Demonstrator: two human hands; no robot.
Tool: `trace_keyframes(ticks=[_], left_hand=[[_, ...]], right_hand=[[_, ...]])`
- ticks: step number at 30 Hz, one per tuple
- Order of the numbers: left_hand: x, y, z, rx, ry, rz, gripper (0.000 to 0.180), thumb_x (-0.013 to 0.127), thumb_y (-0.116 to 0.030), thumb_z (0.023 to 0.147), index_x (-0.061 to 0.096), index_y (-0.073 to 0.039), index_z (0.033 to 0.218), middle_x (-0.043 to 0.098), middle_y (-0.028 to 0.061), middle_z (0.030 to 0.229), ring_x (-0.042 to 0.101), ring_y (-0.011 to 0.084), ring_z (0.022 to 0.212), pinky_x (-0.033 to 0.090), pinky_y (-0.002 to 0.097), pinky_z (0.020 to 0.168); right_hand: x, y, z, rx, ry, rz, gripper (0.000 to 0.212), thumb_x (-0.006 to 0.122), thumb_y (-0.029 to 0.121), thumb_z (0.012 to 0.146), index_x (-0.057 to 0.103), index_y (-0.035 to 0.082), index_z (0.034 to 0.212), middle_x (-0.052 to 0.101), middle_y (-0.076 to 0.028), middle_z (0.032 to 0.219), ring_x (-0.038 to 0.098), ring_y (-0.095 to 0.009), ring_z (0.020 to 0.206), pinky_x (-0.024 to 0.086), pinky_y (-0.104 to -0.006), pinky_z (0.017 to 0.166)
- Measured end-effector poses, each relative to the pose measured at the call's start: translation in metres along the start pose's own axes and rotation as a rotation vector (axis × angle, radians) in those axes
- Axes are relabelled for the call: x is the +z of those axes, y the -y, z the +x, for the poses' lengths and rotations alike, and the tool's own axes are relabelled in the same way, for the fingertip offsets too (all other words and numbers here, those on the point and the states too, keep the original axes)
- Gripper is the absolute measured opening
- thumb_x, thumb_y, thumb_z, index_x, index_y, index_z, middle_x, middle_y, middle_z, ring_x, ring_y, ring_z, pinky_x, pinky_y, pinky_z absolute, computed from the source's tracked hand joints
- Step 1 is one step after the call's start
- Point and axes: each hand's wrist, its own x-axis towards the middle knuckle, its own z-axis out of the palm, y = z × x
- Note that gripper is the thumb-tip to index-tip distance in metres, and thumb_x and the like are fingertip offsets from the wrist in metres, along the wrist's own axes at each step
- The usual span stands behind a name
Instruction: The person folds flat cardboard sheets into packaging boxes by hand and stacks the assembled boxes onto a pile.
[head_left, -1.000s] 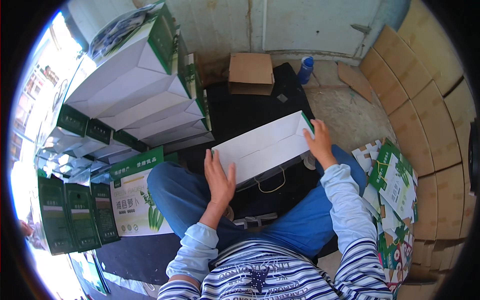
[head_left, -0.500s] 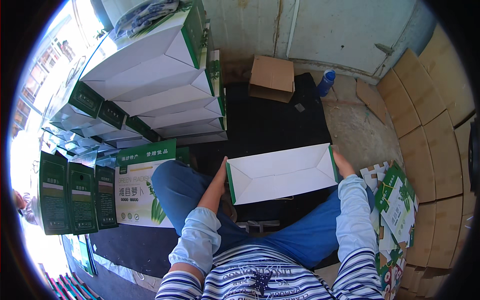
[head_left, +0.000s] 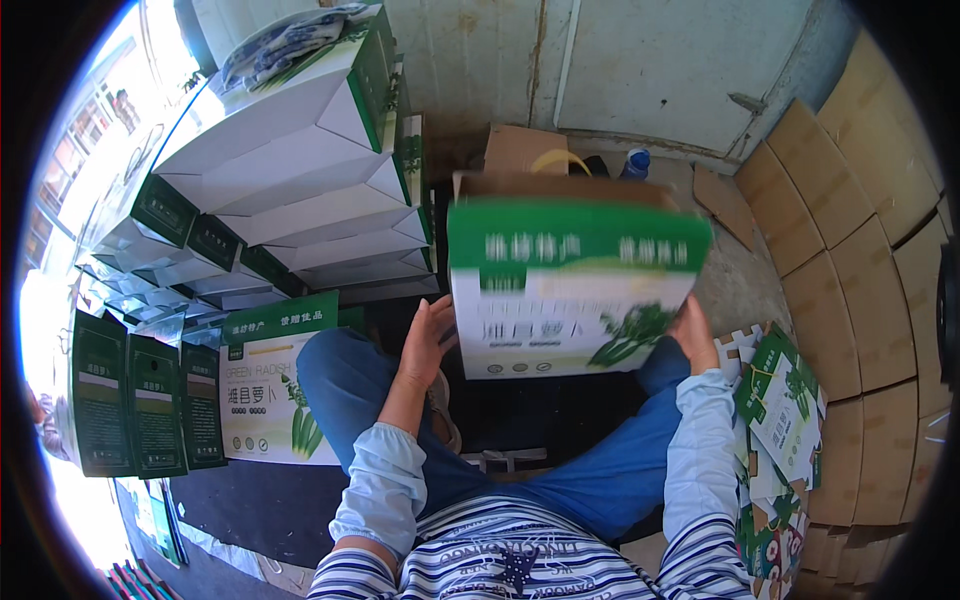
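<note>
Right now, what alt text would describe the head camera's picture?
A seated person has a blurred green-and-white carton between left hand and right hand. Similar cartons are stacked at left; plain brown boxes are stacked at right.

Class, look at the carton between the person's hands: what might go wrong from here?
1. The green-and-white carton might slip or tip: the left hand and right hand are at its sides, neither visibly under its base, and the left fingers look spread.
2. The stacked cartons on the left, with a cloth lying on top, might shift if bumped.
</note>
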Motion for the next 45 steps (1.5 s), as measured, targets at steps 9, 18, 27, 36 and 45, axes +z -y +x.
trace_keyframes(ticks=[9, 18, 27, 36, 45], left_hand=[[-0.001, 0.026, -0.006, -0.137, -0.141, -0.054, 0.071, 0.033, -0.063, 0.089, 0.043, -0.007, 0.131, 0.054, 0.0097, 0.121, 0.053, 0.0223, 0.110, 0.040, 0.0328, 0.095], [-0.047, 0.062, 0.014, -0.032, -0.295, 0.372, 0.050, 0.055, -0.037, 0.088, 0.050, -0.001, 0.123, 0.059, 0.0118, 0.111, 0.057, 0.0185, 0.100, 0.045, 0.0294, 0.084], [-0.028, 0.053, 0.016, 0.274, -0.249, 0.999, 0.032, 0.054, -0.030, 0.090, 0.063, -0.004, 0.106, 0.060, 0.0137, 0.102, 0.058, 0.0243, 0.097, 0.045, 0.0321, 0.084], [-0.022, 0.027, 0.022, 0.110, -0.042, 1.351, 0.056, 0.041, -0.052, 0.091, 0.067, -0.004, 0.100, 0.045, 0.0189, 0.122, 0.050, 0.0308, 0.111, 0.039, 0.0367, 0.094], [-0.010, 0.007, 0.014, -0.035, 0.128, 1.502, 0.071, 0.050, -0.062, 0.078, 0.060, -0.001, 0.114, 0.042, 0.0194, 0.129, 0.047, 0.0334, 0.117, 0.040, 0.0383, 0.096]], right_hand=[[-0.011, -0.055, 0.006, 0.140, 0.007, -0.114, 0.061, 0.045, 0.054, 0.089, 0.045, 0.007, 0.128, 0.054, -0.009, 0.118, 0.054, -0.022, 0.104, 0.046, -0.0372, 0.084], [0.031, -0.053, 0.009, 0.235, 0.091, -0.180, 0.061, 0.047, 0.051, 0.090, 0.050, 0.000, 0.123, 0.056, -0.012, 0.115, 0.055, -0.021, 0.103, 0.047, -0.0333, 0.082], [0.029, -0.054, -0.003, -0.259, -0.006, -1.249, 0.034, 0.059, 0.035, 0.082, 0.067, 0.006, 0.097, 0.061, -0.019, 0.101, 0.059, -0.028, 0.094, 0.045, -0.0360, 0.081], [0.027, -0.039, 0.016, -0.161, 0.312, -1.497, 0.034, 0.058, 0.027, 0.084, 0.062, 0.005, 0.109, 0.065, -0.016, 0.099, 0.062, -0.028, 0.092, 0.046, -0.0349, 0.084], [0.047, -0.029, 0.002, 0.206, 0.036, -0.729, 0.099, 0.041, 0.078, 0.073, 0.050, -0.011, 0.116, 0.063, -0.023, 0.096, 0.062, -0.025, 0.083, 0.047, -0.0348, 0.078]])
